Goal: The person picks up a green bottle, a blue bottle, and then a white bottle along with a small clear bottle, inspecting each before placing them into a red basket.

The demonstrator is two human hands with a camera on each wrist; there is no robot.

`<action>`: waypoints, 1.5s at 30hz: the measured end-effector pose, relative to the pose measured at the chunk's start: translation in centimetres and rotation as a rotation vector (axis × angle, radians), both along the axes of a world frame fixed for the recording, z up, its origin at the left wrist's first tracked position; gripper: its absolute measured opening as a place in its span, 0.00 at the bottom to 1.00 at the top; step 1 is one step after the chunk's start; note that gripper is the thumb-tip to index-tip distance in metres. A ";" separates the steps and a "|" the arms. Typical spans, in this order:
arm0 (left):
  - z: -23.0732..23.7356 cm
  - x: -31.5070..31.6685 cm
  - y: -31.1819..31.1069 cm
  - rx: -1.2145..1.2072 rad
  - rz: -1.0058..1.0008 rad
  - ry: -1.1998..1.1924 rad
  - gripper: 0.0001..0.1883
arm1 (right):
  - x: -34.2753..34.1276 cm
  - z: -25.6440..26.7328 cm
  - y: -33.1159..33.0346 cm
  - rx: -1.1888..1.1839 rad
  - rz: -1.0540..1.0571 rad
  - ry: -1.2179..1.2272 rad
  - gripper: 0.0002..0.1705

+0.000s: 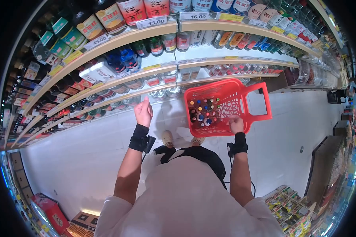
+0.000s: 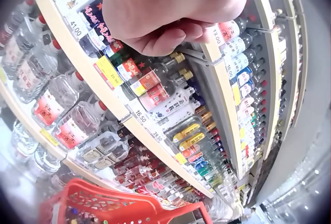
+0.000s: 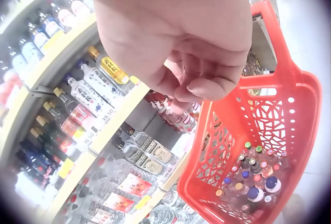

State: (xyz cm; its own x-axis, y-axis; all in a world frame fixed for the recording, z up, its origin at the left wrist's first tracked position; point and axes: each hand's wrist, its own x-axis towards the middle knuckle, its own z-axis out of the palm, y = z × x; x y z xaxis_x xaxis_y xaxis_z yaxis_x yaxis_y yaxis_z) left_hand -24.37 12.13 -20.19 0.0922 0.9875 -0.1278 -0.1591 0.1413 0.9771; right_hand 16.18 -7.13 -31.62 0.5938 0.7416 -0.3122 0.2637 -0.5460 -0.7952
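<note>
Basket [image 1: 224,84] of bottles [image 1: 203,111] sits beneath the right hand [image 1: 236,124], loosely curled and empty, like the left hand [image 1: 143,112].

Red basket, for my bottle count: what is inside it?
Bottles, some blue- or green-capped, crowd one end of the basket. Anything beneath them is hidden, and lower parts overlap.

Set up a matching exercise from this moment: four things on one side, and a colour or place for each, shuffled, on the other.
1. Basket
2. Left hand
3. Right hand
4. Price tags

A. Along the shelf edges
B. In the head view, at the basket's side nearest the person
C. Red
D. In the head view, apart from the basket, to its left

Pairs: 1-C, 2-D, 3-B, 4-A
</note>
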 end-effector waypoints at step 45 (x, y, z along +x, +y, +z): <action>-1.4 -10.6 -5.7 0.075 0.124 -0.246 0.09 | -6.5 3.9 0.6 0.314 -0.026 -0.094 0.07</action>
